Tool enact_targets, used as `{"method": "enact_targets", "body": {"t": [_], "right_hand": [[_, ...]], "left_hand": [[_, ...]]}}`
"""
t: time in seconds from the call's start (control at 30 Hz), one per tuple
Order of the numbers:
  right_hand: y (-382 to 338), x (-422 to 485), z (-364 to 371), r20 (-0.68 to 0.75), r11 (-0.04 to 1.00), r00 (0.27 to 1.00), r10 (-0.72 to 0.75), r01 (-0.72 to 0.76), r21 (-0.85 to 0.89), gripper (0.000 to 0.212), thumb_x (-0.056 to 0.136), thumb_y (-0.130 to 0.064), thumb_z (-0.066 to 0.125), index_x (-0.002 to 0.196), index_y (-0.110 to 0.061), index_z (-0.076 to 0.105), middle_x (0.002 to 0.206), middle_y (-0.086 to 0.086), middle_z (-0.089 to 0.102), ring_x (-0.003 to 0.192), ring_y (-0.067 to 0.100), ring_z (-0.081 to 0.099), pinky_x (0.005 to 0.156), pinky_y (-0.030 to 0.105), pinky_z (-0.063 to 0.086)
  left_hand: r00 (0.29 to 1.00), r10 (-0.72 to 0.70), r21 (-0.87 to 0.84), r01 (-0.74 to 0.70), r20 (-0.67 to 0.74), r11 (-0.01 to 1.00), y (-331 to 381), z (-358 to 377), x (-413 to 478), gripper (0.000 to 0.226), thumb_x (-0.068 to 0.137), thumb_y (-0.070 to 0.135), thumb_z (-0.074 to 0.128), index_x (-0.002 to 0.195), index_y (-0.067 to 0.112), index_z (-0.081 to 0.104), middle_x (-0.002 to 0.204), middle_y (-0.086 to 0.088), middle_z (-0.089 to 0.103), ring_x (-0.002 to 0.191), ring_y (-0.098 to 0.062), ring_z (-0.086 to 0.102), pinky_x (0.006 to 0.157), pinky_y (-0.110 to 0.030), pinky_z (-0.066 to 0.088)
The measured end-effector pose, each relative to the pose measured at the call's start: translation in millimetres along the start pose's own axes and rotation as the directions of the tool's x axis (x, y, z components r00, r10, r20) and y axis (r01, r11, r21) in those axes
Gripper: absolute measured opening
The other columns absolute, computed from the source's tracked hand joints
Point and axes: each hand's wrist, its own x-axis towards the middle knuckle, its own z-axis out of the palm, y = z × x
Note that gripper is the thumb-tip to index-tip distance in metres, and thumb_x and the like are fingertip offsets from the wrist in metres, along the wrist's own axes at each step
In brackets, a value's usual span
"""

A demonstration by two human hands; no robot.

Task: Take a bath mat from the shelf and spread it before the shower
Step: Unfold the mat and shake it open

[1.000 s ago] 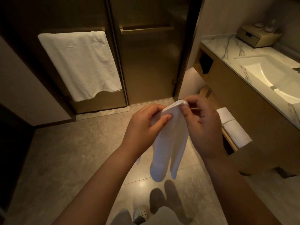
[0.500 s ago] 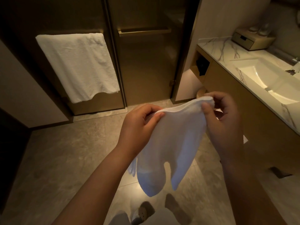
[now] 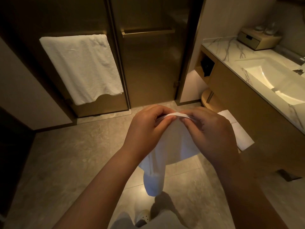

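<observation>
A white bath mat (image 3: 171, 146) hangs bunched from both my hands over the floor, its lower end drooping toward my feet. My left hand (image 3: 146, 129) pinches its top edge from the left. My right hand (image 3: 209, 131) pinches the same edge from the right, and the fingertips of both hands nearly touch. The glass shower door (image 3: 148, 66) with its bar handle stands shut straight ahead. More folded white towels (image 3: 237, 133) lie on the low shelf under the vanity at the right, partly hidden by my right hand.
A white towel (image 3: 82, 66) hangs on the bar of the left glass door. The marble vanity (image 3: 226, 48) with its sink (image 3: 270, 80) and a small wooden box (image 3: 259, 40) runs along the right. Grey floor tiles (image 3: 74, 162) stretch before the shower. My shoe (image 3: 143, 215) shows at the bottom.
My hands, spread apart half a second ago with the mat stretched between them, have come back together, and the mat is gathered into a bunch again.
</observation>
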Motion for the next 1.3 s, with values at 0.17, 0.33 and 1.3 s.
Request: {"method": "enact_targets", "body": {"t": [0.17, 0.33, 1.3], "right_hand": [[1, 4, 1, -0.066, 0.997, 0.996, 0.056, -0.053, 0.048, 0.017, 0.092, -0.024, 0.057, 0.104, -0.018, 0.068, 0.094, -0.005, 0.069, 0.082, 0.005, 0.059, 0.071, 0.015, 0.047], [6, 6, -12, -0.170, 0.990, 0.978, 0.121, -0.107, 0.089, 0.018, 0.092, -0.022, 0.057, 0.107, -0.017, 0.067, 0.095, -0.013, 0.062, 0.084, 0.004, 0.058, 0.071, 0.019, 0.051], [9, 5, 4, -0.090, 0.975, 0.976, 0.199, -0.187, 0.119, 0.016, 0.093, -0.025, 0.054, 0.102, -0.018, 0.064, 0.094, -0.009, 0.060, 0.082, 0.001, 0.055, 0.070, 0.012, 0.045]], "left_hand": [[1.000, -0.003, -0.004, 0.003, -0.008, 1.000, -12, 1, -5, 0.012, 0.087, 0.027, 0.063, 0.098, 0.024, 0.068, 0.090, 0.018, 0.062, 0.083, 0.000, 0.056, 0.069, -0.012, 0.044], [0.991, -0.134, -0.046, 0.135, 0.006, 0.990, -28, 5, -13, 0.009, 0.087, 0.020, 0.063, 0.093, 0.022, 0.069, 0.090, 0.017, 0.065, 0.085, -0.004, 0.059, 0.071, -0.022, 0.049], [0.995, -0.096, 0.115, 0.092, 0.032, 0.989, -29, -3, -10, 0.021, 0.087, 0.032, 0.057, 0.103, 0.027, 0.068, 0.095, 0.016, 0.066, 0.087, -0.003, 0.059, 0.074, -0.028, 0.052]]}}
